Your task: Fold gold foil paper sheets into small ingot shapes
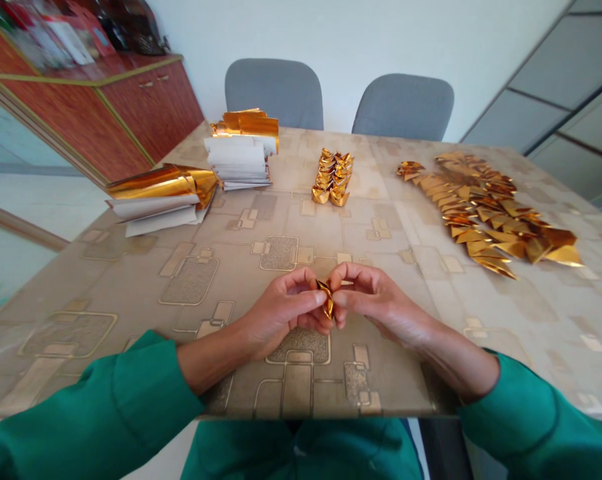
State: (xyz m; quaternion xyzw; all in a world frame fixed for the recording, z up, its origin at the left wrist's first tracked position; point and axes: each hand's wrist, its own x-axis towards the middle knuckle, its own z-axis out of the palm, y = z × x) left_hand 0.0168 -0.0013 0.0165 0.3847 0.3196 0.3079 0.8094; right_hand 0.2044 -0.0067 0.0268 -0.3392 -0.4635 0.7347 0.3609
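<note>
Between my two hands, above the near middle of the table, is a small folded gold foil paper ingot [327, 300]. The fingers of my left hand [293, 303] pinch it from the left, thumb on the side facing me. From the right, my right hand [368, 293] grips its other side between thumb and fingers. Part of the piece is hidden behind the fingertips. Farther back stand two neat rows of finished gold paper ingots [332, 177]. To the right lies a spread heap of flat folded gold paper pieces [481, 207].
At the left are a stack of gold foil sheets [163, 193] and a taller stack of white-backed sheets [238, 160]. A patterned cloth covers the table [381, 373]. Two grey chairs [275, 93] stand behind it, and a wooden cabinet [81, 117] is at the far left.
</note>
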